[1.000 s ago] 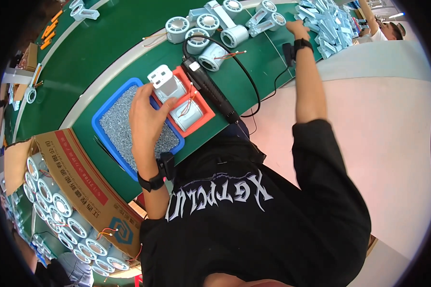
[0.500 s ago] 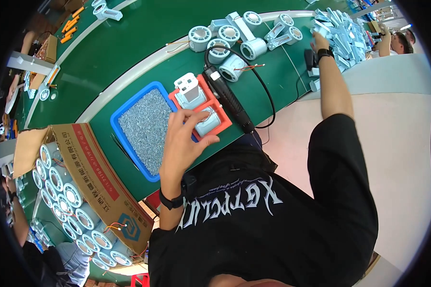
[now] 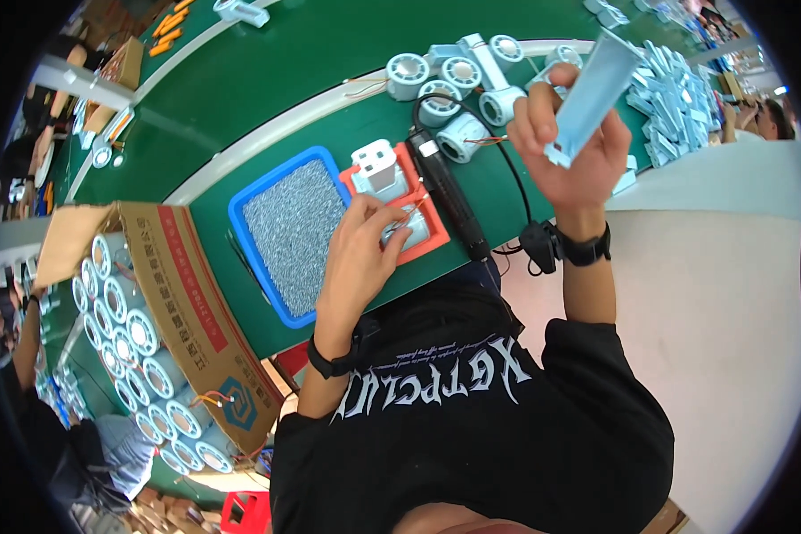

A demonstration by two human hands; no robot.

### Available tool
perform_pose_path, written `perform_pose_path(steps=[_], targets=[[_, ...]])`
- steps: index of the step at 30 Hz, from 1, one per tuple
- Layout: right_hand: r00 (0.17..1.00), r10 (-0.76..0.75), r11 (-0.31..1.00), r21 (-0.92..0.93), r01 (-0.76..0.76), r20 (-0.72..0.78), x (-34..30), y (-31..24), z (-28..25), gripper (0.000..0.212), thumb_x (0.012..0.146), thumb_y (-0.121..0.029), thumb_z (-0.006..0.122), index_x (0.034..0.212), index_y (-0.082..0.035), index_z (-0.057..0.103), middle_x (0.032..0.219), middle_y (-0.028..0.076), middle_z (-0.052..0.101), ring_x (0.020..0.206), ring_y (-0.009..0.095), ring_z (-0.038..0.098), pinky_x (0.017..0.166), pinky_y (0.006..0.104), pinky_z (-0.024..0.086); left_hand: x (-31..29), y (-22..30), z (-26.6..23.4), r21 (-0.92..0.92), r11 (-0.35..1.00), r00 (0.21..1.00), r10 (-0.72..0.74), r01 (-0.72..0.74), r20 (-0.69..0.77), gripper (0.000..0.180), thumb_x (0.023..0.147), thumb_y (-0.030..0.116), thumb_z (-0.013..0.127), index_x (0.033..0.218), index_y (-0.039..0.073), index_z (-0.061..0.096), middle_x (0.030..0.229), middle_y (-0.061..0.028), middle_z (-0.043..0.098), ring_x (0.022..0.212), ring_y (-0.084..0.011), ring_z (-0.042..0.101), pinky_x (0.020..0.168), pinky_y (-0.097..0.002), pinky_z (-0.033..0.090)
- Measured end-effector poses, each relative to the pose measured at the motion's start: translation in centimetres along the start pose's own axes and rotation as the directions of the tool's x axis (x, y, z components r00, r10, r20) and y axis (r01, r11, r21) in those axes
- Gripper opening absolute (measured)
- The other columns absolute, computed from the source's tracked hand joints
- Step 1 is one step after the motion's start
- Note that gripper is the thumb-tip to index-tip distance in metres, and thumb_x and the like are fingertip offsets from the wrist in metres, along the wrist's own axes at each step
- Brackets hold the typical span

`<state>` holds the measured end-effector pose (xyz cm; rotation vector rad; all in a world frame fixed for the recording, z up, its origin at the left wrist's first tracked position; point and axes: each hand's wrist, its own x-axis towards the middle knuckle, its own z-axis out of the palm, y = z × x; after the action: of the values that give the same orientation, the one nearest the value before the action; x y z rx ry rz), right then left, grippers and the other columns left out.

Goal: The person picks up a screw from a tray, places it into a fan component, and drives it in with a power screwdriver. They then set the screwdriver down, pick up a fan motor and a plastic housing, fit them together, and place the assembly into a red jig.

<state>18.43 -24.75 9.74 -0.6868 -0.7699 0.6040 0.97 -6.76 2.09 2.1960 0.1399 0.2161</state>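
In my right hand (image 3: 574,160), raised above the table's right part, is a long light-blue plastic handle cover (image 3: 596,93), tilted upward. My left hand (image 3: 362,254) is at the orange-red fixture (image 3: 432,244), thumb and forefinger closed on thin wires (image 3: 413,212). Beneath those fingers a light-blue plastic housing (image 3: 412,233) lies in the fixture's near pocket, partly covered by the hand. The far pocket holds a light-blue part with a white block (image 3: 376,162) standing on it. A black electric screwdriver (image 3: 449,196) lies just right of the fixture.
Left of the fixture is a blue tray (image 3: 238,214) of small metal screws. A cardboard box (image 3: 196,311) of round light-blue housings stands at left. More housings (image 3: 408,76) sit behind the screwdriver, and handle covers (image 3: 672,107) are heaped far right. A cable (image 3: 518,173) loops nearby.
My right hand has come back from the heap at the right with a handle cover in it. My left hand stays at the fixture, where wires now show by its fingertips.
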Motion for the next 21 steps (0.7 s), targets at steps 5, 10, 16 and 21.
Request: perform_pose_path(steps=[5, 10, 16, 21], targets=[[0.991, 0.047, 0.976, -0.205, -0.073, -0.126, -1.9, 1.9, 2.3, 0.056, 0.091, -0.042, 0.057, 0.128, -0.002, 0.046, 0.097, 0.009, 0.054, 0.084, 0.020, 0.052, 0.070, 0.0293, 0.043, -0.4, -0.6, -0.1, -0.079, 0.997, 0.999, 0.006, -0.010, -0.048, 0.016, 0.081, 0.001, 0.066, 0.098, -0.001, 0.063, 0.086, -0.0109, 0.061, 0.066, -0.0255, 0.059, 0.062, -0.0321, 0.049], [0.985, 0.163, 0.689, -0.707, -0.156, -0.058, -3.9, 3.4, 2.1, 0.048, 0.086, -0.023, 0.069, 0.124, 0.001, 0.050, 0.115, 0.014, 0.057, 0.103, 0.023, 0.057, 0.085, 0.0341, 0.047, -1.0, -0.8, 1.4, -0.340, 0.939, 0.988, -0.012, -0.041, -0.155, 0.009, 0.084, 0.002, 0.063, 0.093, -0.001, 0.064, 0.076, -0.0097, 0.063, 0.061, -0.0214, 0.060, 0.059, -0.0292, 0.048], [0.957, 0.259, 0.703, -0.655, -0.279, -0.130, -4.9, 5.2, 1.4, 0.048, 0.083, -0.019, 0.073, 0.121, 0.002, 0.052, 0.116, 0.014, 0.058, 0.106, 0.023, 0.058, 0.089, 0.0350, 0.047, -1.1, -0.7, 1.8, -0.250, 0.959, 0.977, 0.081, -0.130, -0.197, 0.007, 0.085, 0.002, 0.063, 0.091, -0.001, 0.065, 0.077, -0.0108, 0.063, 0.065, -0.0216, 0.062, 0.059, -0.0300, 0.048], [0.965, 0.260, 0.608, -0.772, -0.187, -0.029, -4.9, 5.0, 1.3, 0.042, 0.084, -0.019, 0.072, 0.117, 0.001, 0.056, 0.114, 0.014, 0.060, 0.105, 0.023, 0.059, 0.089, 0.0354, 0.047, -1.1, -0.6, 2.0, -0.265, 0.954, 0.967, 0.072, -0.138, -0.245, 0.008, 0.083, 0.001, 0.064, 0.091, -0.001, 0.065, 0.077, -0.0125, 0.063, 0.067, -0.0283, 0.062, 0.057, -0.0330, 0.048]])
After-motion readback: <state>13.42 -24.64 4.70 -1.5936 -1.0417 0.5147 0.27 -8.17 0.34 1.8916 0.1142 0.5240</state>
